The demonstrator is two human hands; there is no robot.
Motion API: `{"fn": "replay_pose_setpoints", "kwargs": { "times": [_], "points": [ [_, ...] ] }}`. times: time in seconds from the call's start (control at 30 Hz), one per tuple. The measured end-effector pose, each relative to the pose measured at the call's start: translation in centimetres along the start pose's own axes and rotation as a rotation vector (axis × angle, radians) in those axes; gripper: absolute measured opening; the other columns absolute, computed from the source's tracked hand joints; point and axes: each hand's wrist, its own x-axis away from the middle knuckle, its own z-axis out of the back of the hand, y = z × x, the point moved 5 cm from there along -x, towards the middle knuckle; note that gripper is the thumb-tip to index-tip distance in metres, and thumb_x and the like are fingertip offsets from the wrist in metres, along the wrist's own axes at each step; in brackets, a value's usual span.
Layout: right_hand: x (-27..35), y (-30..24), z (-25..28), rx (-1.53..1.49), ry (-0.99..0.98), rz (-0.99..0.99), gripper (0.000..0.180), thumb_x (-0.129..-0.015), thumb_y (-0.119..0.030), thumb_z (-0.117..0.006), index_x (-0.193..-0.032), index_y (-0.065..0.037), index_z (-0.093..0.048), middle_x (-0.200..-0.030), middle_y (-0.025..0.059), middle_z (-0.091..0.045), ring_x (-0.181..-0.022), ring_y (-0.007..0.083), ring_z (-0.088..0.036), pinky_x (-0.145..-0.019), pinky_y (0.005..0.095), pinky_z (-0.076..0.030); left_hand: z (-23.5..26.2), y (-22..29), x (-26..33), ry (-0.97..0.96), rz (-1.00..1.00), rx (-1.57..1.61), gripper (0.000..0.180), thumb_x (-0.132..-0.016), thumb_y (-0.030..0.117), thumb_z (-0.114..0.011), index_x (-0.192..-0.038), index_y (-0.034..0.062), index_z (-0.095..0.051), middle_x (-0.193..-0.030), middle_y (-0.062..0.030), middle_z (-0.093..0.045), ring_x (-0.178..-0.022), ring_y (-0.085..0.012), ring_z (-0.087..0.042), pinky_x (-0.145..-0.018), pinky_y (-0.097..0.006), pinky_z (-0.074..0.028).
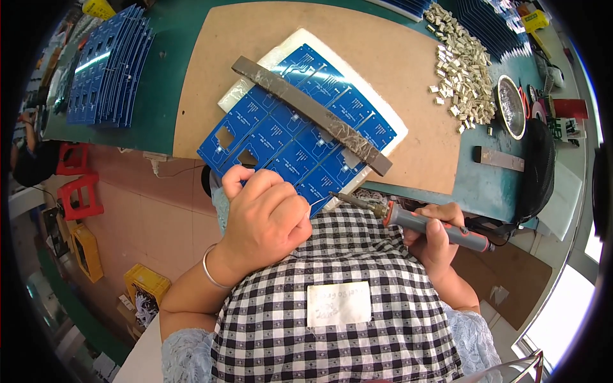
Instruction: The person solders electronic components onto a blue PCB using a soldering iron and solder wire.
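Note:
My right hand [437, 241] is closed around the grey and orange handle of a soldering iron [408, 218], which points left. The iron's tip meets the near right corner of a blue circuit board panel [290, 158], or sits just above it. My left hand [267, 214] is closed at the panel's near edge. A thin solder wire [317, 202] runs from its fingers toward the iron's tip. The panel lies tilted on a white foam pad [391, 121], with a dark metal bar [313, 113] lying diagonally across it.
Beneath the pad is a brown board [255, 29] on a green table [167, 70]. Blue panels [108, 73] stand stacked at far left. At right are a heap of small metal parts [463, 73], a round metal dish [511, 107], a short metal block [498, 158] and a black bag [539, 169].

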Motion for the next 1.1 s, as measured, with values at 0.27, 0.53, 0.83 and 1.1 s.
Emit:
{"fn": "replay_pose_setpoints", "kwargs": {
  "times": [0.27,0.53,0.83,1.1],
  "points": [
    [-0.6,-0.1,-0.7,-0.028,-0.025,0.023,0.031,-0.089,-0.026,-0.064,-0.092,0.001,-0.050,-0.067,0.0110,-0.057,-0.050,0.0137,-0.055,-0.043,0.0248,-0.043,-0.1,-0.2,-0.1,-0.002,0.016,-0.008,0.017,-0.060,0.002,-0.064,-0.068,0.0129,-0.053,-0.067,0.0016,-0.053,-0.072,-0.0191,-0.055,-0.079,-0.040,-0.030],
    [-0.7,-1.1,0.0,0.036,-0.014,0.066,0.030,-0.088,-0.026,-0.064,-0.091,0.001,-0.051,-0.067,0.0102,-0.056,-0.048,0.0125,-0.053,-0.041,0.0248,-0.040,0.1,-0.3,-0.3,-0.008,0.009,-0.035,0.016,-0.061,0.003,-0.065,-0.067,0.0128,-0.053,-0.066,0.0016,-0.054,-0.073,-0.0191,-0.056,-0.079,-0.041,-0.030],
    [-0.8,-0.6,-0.8,-0.027,0.058,0.026,0.030,-0.089,-0.027,-0.063,-0.091,0.000,-0.051,-0.063,0.0096,-0.055,-0.048,0.0123,-0.051,-0.048,0.0266,-0.043,-0.3,-0.1,-0.8,-0.011,-0.014,-0.054,0.015,-0.060,0.004,-0.065,-0.067,0.0122,-0.054,-0.067,0.0014,-0.054,-0.071,-0.0190,-0.055,-0.078,-0.041,-0.031],
    [-1.1,-0.4,-0.6,-0.084,0.039,0.050,0.026,-0.089,-0.023,-0.063,-0.092,0.000,-0.050,-0.063,0.0091,-0.055,-0.049,0.0131,-0.051,-0.047,0.0273,-0.043,-0.3,-0.1,-1.2,-0.006,-0.012,-0.075,0.016,-0.061,0.003,-0.065,-0.066,0.0116,-0.053,-0.067,0.0012,-0.053,-0.071,-0.0188,-0.054,-0.078,-0.041,-0.031]
  ]
}}
